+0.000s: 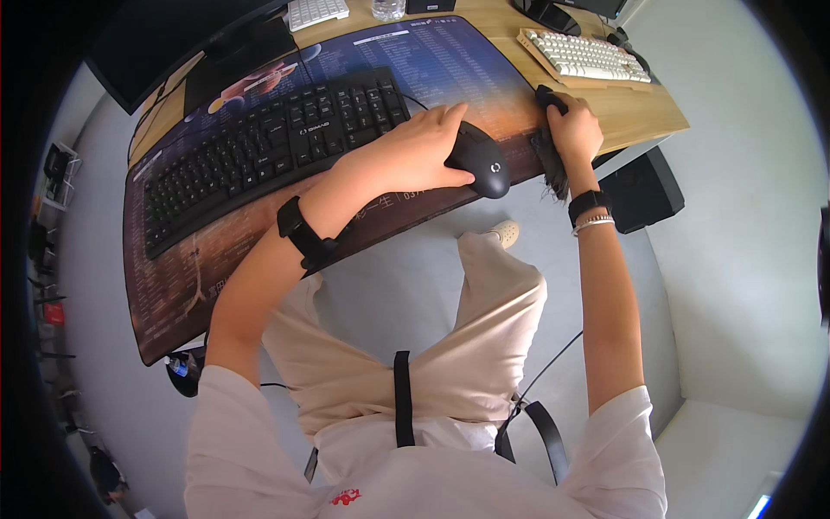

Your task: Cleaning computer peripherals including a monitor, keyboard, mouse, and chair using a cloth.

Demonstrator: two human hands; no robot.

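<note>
A black computer mouse (489, 165) rests near the front right of a printed desk mat (447, 78). My left hand (428, 149) reaches across and grips its left end, thumb at the near side and fingers at the far side. In my right hand (576, 126) is a black brush (551, 162), its dark bristles hanging at the mat's right edge. The rounded black end of the brush shows above my fingers. A black keyboard (279, 143) lies on the mat, left of the mouse and partly behind my left forearm.
A white keyboard (587, 55) sits at the desk's (648, 117) right rear. Behind the mat are a monitor (175, 45), another white keyboard (316, 12) and a clear bottle (389, 9). A black box-like object (642, 191) stands below the right edge, near the wall (733, 227).
</note>
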